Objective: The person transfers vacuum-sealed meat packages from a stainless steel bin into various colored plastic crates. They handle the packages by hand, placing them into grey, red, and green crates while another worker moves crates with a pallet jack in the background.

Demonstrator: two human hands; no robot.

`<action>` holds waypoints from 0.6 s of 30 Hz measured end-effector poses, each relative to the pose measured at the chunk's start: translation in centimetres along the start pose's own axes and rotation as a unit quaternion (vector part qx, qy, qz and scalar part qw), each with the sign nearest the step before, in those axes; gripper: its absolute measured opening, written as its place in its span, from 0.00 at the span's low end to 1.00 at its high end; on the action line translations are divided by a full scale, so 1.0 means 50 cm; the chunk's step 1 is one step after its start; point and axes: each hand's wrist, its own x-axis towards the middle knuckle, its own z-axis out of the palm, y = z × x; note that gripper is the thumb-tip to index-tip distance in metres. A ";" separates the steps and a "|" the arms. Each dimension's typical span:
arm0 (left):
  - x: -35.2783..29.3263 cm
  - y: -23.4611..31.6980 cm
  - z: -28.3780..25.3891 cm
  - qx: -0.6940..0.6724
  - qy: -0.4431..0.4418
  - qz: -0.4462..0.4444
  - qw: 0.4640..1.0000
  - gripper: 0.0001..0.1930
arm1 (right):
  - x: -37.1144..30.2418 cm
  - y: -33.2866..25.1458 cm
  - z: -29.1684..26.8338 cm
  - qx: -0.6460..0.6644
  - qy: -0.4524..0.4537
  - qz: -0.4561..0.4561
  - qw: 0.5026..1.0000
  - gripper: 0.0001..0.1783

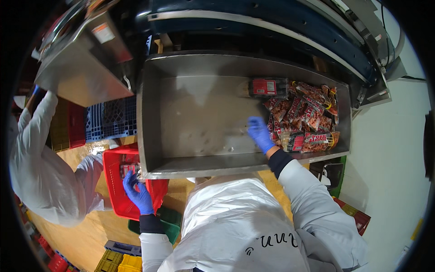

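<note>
Forearms (312,201) in white sleeves came up from the lower edge, well spread, dark cuffs at both wrists.

Right hand (261,134), blue-gloved, reached over the near half of the rectangular stainless-steel tray (204,113), angled up and to the left, back of hand up. Fingers were loosely bent, partly open, thumb near the index; nothing visible in grip. It sat just left of the heaped, shiny plastic packs of reddish-brown pieces (312,113), which filled the tray's right end. One dark pack with a red label (265,86) lay at the heap's far left corner.

Left hand (139,197), same glove, was lower, outside the tray's near left corner, over the red plastic crate (113,199). Fingers pointed up and slightly left, curled, thumb standing off from them; no firm hold seen. Clear pack with a red label (128,169) lay in the crate right by the fingertips. Couldn't tell whether they touched.

Co-worker in white (54,167) was bent over at far left.
</note>
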 end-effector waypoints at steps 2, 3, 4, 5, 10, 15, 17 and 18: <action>0.022 0.089 0.100 0.017 -0.055 0.018 0.998 0.29 | 0.082 0.028 -0.140 -0.393 0.102 -0.139 0.903 0.33; 0.027 0.129 0.159 0.030 -0.082 0.032 0.996 0.29 | 0.124 0.031 -0.174 -0.459 0.090 -0.092 0.879 0.34; 0.022 0.147 0.211 0.001 -0.105 0.013 0.994 0.30 | 0.170 0.022 -0.195 -0.519 0.070 -0.049 0.850 0.36; 0.015 0.167 0.268 -0.010 -0.123 0.019 0.992 0.30 | 0.214 0.031 -0.207 -0.577 0.050 -0.003 0.815 0.39; -0.042 0.248 0.514 0.015 -0.239 0.052 0.969 0.26 | 0.413 0.146 -0.198 -0.722 0.064 -0.157 0.671 0.40; -0.055 0.255 0.602 0.015 -0.355 -0.002 0.935 0.31 | 0.520 0.141 -0.184 -0.724 -0.044 -0.086 0.683 0.26; -0.053 0.238 0.597 0.002 -0.379 -0.089 0.921 0.34 | 0.515 0.075 -0.197 -0.663 -0.116 -0.109 0.731 0.24; -0.041 0.235 0.600 -0.017 -0.385 -0.150 0.911 0.36 | 0.518 0.072 -0.233 -0.615 -0.127 -0.156 0.763 0.23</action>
